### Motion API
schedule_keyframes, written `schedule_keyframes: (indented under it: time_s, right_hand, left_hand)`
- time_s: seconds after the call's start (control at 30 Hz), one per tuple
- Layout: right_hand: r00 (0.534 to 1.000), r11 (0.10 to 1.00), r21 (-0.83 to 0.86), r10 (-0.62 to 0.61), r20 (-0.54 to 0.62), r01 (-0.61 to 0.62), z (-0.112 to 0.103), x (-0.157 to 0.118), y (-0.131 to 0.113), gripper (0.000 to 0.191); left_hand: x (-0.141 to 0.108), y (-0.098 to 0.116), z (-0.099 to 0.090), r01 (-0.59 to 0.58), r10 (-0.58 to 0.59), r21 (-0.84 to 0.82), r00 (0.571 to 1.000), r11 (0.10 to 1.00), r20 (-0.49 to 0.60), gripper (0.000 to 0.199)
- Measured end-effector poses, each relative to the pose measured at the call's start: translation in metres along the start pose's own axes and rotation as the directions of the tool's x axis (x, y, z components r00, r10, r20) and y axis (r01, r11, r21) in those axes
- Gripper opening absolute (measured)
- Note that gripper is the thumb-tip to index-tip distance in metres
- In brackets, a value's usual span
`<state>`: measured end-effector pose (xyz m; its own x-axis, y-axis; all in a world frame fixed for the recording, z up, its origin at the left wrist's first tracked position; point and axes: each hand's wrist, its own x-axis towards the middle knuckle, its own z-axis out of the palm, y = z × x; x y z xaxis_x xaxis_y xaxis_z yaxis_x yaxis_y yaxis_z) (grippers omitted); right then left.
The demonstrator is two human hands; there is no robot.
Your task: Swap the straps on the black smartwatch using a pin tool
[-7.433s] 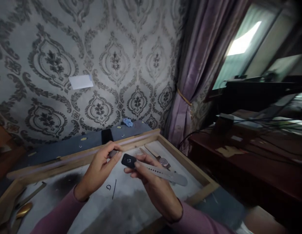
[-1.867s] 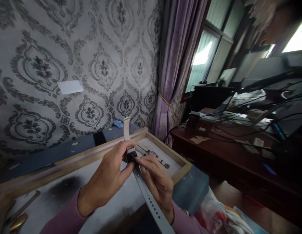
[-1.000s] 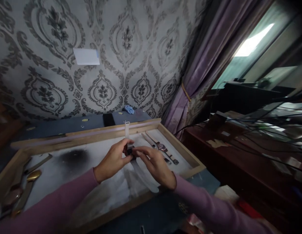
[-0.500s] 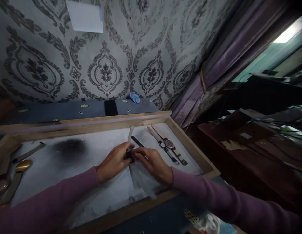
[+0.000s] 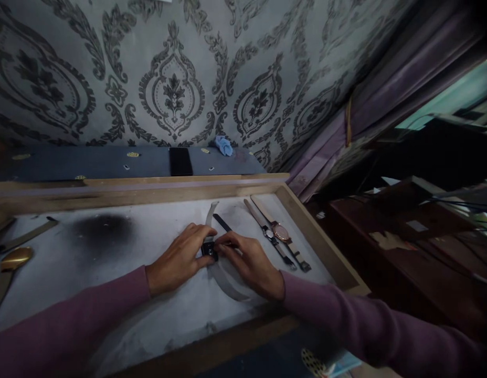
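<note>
Since the earlier frame, the black-cased, pale-grey-strapped watch (image 5: 210, 251) has come down low over the white-bottomed wooden tray (image 5: 316, 232). Its strap runs away from me, between my hands, neither nearer. My left fingers (image 5: 200, 232) clasp the case; my right fingers (image 5: 231, 240), bunched at its right edge, may grip something; I cannot tell. A narrow black strip (image 5: 222, 222) lies just beyond.

Watch case: we see a small, dark, squarish case (image 5: 209, 251), partly covered by fingers, between the left hand (image 5: 178, 260) and right hand (image 5: 252, 266).
Far strap: we trace a pale grey band (image 5: 212, 214) extending away from us.
Near strap: we follow a grey band (image 5: 226, 286) curving rightward; whether it touches the tray floor (image 5: 168, 212), we cannot tell.
</note>
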<state>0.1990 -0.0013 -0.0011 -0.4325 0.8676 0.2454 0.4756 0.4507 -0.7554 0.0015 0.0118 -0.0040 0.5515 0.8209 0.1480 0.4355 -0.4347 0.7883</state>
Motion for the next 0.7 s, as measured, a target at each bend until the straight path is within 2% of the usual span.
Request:
schedule_keyframes:
  time_s: [0.37,0.7]
  right_hand:
    - [0.999,0.996,-0.076,-0.037,0.033,0.040,0.000,0.010,0.005,0.011]
    - [0.998,0.995,-0.082,-0.059,0.037,0.062,0.000,0.018,0.004,0.013]
  left_hand:
    - [0.002,-0.004,0.001,-0.036,0.036,0.015,0.999,0.999,0.002,0.034]
    - [0.002,-0.002,-0.001,-0.010,0.010,0.002,1.000,1.000,0.028,0.033]
